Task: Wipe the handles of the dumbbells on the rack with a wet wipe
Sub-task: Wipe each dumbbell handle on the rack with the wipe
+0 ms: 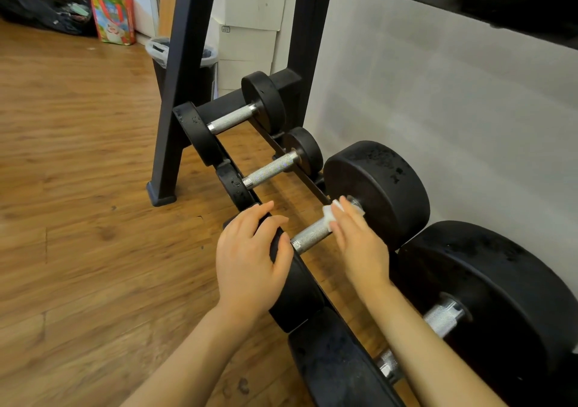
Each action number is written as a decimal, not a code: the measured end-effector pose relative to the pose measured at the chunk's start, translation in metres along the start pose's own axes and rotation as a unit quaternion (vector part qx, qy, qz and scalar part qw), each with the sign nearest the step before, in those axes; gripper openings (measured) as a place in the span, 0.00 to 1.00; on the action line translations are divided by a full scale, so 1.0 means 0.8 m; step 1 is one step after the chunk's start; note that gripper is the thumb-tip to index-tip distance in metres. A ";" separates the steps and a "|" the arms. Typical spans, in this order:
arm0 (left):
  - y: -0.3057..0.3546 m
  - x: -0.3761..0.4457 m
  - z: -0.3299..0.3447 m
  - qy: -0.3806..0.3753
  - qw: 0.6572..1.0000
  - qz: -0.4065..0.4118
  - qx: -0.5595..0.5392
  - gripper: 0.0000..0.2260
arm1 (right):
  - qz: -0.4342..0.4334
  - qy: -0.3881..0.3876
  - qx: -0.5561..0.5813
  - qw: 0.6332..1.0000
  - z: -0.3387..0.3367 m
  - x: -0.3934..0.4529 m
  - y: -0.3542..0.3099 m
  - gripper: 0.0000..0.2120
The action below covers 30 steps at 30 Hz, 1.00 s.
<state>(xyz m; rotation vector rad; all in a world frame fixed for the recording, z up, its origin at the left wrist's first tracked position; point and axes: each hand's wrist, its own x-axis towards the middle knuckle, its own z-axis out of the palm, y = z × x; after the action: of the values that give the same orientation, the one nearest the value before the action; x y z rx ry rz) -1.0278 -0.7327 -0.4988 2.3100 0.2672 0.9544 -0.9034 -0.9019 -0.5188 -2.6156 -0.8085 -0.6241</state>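
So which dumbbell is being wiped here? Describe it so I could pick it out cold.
Start at the black rack's bottom tier, where four dumbbells lie in a row. It is the third dumbbell from the far end. Unlike its neighbours, its handle has a white wet wipe under the right hand, and the left hand rests on its near weight.

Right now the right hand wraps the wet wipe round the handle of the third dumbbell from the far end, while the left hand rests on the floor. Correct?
Not quite. In the head view the left hand rests on that dumbbell's near weight plate, not the floor. The right hand does wrap the wet wipe round the third dumbbell's handle.
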 end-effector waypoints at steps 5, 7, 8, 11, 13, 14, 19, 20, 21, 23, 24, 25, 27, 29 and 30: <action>0.000 0.000 0.000 -0.003 1.000 -0.003 0.004 0.15 | -0.070 -0.045 0.035 0.996 0.005 -0.008 -0.012 0.21; 0.002 0.000 -0.001 -0.003 1.000 -0.004 0.007 0.15 | -0.080 -0.040 0.030 0.996 0.003 -0.008 -0.007 0.21; 0.002 0.001 -0.001 -0.003 1.000 -0.002 0.008 0.15 | -0.047 -0.025 0.031 0.998 0.000 -0.006 -0.004 0.20; 0.001 0.000 -0.002 -0.008 1.000 0.002 0.011 0.15 | 0.030 0.010 0.021 0.999 -0.003 -0.002 -0.003 0.19; 0.001 0.000 -0.003 -0.016 1.000 0.002 0.017 0.15 | -0.014 0.003 0.017 1.000 0.001 -0.004 -0.010 0.19; 0.001 0.000 -0.004 -0.020 1.000 0.001 0.020 0.15 | -0.040 -0.006 0.014 0.999 0.003 -0.006 -0.012 0.19; 0.003 0.000 -0.007 -0.038 0.999 0.008 0.035 0.16 | 0.013 0.013 -0.024 1.000 -0.001 -0.004 -0.008 0.20; 0.003 0.000 -0.007 -0.039 0.999 0.009 0.037 0.16 | 0.021 0.018 -0.023 0.999 0.000 -0.003 -0.010 0.19; 0.002 0.000 -0.007 -0.040 0.998 0.009 0.038 0.16 | 0.009 0.019 -0.022 1.000 0.001 -0.004 -0.014 0.19; 0.002 0.000 -0.007 -0.041 0.998 0.008 0.039 0.16 | -0.053 0.002 -0.022 0.998 0.004 -0.007 -0.019 0.19; 0.002 0.000 -0.007 -0.040 0.998 0.008 0.038 0.16 | -0.080 -0.007 -0.028 0.996 0.004 -0.009 -0.020 0.19; 0.002 -0.001 -0.007 -0.038 0.999 0.009 0.038 0.16 | -0.089 -0.010 -0.036 0.995 0.003 -0.009 -0.019 0.19; 0.001 0.000 -0.006 -0.033 0.999 0.009 0.037 0.16 | -0.040 0.003 -0.042 0.998 -0.002 -0.006 -0.014 0.20; 0.002 0.000 -0.006 -0.032 0.999 0.010 0.037 0.16 | 0.017 0.024 -0.035 0.999 -0.005 -0.002 -0.013 0.20; 0.002 0.001 -0.006 -0.031 0.999 0.012 0.036 0.16 | 0.015 0.028 -0.032 0.999 -0.004 -0.003 -0.015 0.20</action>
<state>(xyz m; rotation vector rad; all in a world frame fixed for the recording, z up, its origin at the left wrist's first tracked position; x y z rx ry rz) -1.0307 -0.7316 -0.4950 2.4096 0.2520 0.8954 -0.9132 -0.8951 -0.5153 -2.6503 -0.7443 -0.7222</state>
